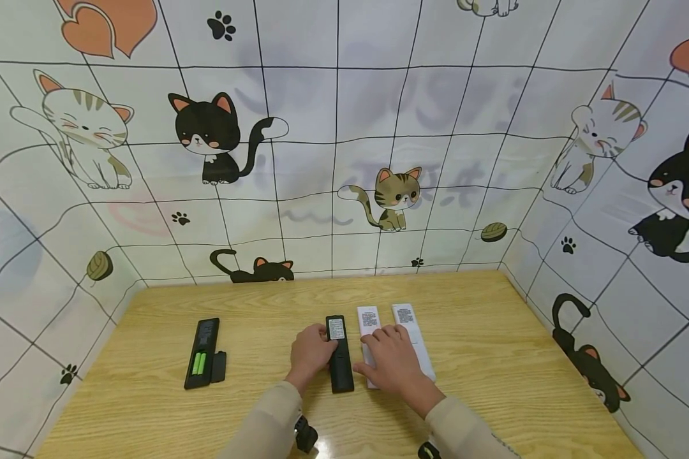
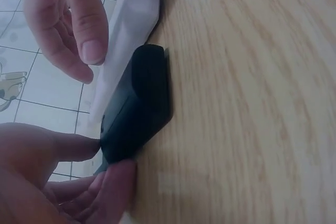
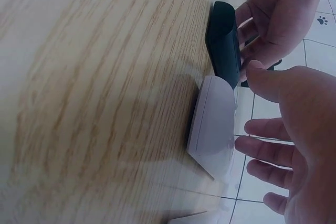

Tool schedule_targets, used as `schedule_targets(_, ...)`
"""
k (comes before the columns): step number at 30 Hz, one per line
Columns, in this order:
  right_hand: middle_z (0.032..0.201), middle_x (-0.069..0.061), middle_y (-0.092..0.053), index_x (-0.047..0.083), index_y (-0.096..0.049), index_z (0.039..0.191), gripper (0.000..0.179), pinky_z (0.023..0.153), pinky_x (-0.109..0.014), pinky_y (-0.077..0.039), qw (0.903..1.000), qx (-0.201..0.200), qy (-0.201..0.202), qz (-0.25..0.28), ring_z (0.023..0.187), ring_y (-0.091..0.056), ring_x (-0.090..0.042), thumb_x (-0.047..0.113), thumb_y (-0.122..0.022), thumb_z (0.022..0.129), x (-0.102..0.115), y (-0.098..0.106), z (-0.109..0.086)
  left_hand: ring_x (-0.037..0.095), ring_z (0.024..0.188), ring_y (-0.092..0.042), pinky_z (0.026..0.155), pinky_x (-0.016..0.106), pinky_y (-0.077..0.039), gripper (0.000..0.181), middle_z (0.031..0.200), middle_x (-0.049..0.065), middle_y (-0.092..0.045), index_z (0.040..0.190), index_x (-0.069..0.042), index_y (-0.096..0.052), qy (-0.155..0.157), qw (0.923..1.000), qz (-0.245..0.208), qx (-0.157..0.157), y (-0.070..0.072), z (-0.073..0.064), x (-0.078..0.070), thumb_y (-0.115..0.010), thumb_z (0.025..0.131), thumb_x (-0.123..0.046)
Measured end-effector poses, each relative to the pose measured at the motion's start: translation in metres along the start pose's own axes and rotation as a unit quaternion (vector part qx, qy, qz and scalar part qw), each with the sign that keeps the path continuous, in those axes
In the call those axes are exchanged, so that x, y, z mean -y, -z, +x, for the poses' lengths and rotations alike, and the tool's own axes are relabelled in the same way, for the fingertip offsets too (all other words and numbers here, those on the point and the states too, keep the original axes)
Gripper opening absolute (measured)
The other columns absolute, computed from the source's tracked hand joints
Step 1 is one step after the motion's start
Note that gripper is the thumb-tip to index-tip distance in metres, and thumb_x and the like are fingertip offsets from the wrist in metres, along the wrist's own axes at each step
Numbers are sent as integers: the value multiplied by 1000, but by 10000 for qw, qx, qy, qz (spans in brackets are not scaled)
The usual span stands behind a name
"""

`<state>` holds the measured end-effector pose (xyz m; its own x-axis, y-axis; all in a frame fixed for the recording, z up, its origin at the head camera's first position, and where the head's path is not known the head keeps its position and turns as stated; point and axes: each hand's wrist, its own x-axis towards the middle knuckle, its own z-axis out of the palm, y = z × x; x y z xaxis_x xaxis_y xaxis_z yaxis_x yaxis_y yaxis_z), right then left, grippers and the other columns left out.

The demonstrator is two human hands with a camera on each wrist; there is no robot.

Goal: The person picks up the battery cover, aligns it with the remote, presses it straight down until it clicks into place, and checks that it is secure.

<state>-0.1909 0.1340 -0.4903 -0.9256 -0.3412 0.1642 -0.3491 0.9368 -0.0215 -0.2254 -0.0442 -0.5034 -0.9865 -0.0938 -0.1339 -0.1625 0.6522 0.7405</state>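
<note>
A black remote control (image 1: 340, 363) lies back up on the table, a white label near its far end. At its left edge my left hand (image 1: 312, 352) holds it, the thumb on top and fingers along the side. My right hand (image 1: 392, 357) is spread loosely above a white remote control (image 1: 369, 319), to the right of the black one. In the right wrist view its fingers hold nothing, close over the white remote (image 3: 214, 124). A second white remote (image 1: 414, 338), also label up, lies farther right, partly covered by the right hand.
On the left of the wooden table (image 1: 264, 408) lies another black remote (image 1: 202, 350), its battery bay uncovered with green batteries (image 1: 198, 363) inside. A black battery cover (image 1: 219, 367) lies beside it. Cat-print cloth walls (image 1: 304, 166) enclose the back and sides.
</note>
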Motion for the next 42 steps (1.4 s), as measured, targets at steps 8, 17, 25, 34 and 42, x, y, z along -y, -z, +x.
schedule_targets(8, 116, 1, -64, 22, -64, 120, 56, 103, -49, -37, 10000, 5, 70, -66, 113, -56, -23, 63, -65, 81, 3, 1, 0, 20, 82, -65, 63, 35, -51, 36, 100, 6, -71, 121, -11, -65, -686, 9939, 864, -17, 15, 0, 6, -66, 90, -29)
schedule_targets(17, 119, -2, -63, 18, -64, 122, 58, 100, -48, -39, 9997, -69, 185, 144, 114, -56, -26, 60, -68, 81, 11, 2, 4, 33, 105, -63, 80, 50, -55, 39, 122, 12, -63, 127, -16, -62, -1954, 9571, 2118, -304, 44, -4, 24, -67, 91, -31)
schedule_targets(25, 122, -2, -62, 19, -60, 128, 60, 104, -50, -36, 9991, 65, 357, 198, 116, -55, -26, 61, -64, 84, 26, -2, 11, 33, 110, -62, 85, 55, -52, 39, 124, 10, -63, 128, -18, -62, -2175, 9360, 2717, -523, 77, -4, 51, -67, 92, -33)
schedule_targets(34, 124, -1, -60, 21, -58, 130, 59, 105, -48, -37, 9978, 115, 655, 81, 118, -53, -24, 61, -62, 86, 53, -5, 22, 35, 108, -62, 80, 56, -52, 37, 122, 11, -63, 126, -17, -63, -2081, 9318, 2881, -735, 121, -4, 81, -67, 91, -30)
schedule_targets(42, 123, 2, -60, 22, -59, 129, 61, 104, -46, -35, 9969, 156, 760, 159, 118, -53, -22, 64, -62, 84, 74, -14, 33, 33, 99, -65, 69, 50, -54, 36, 119, 13, -63, 123, -14, -65, -2092, 9272, 2973, -899, 147, -8, 101, -69, 90, -28)
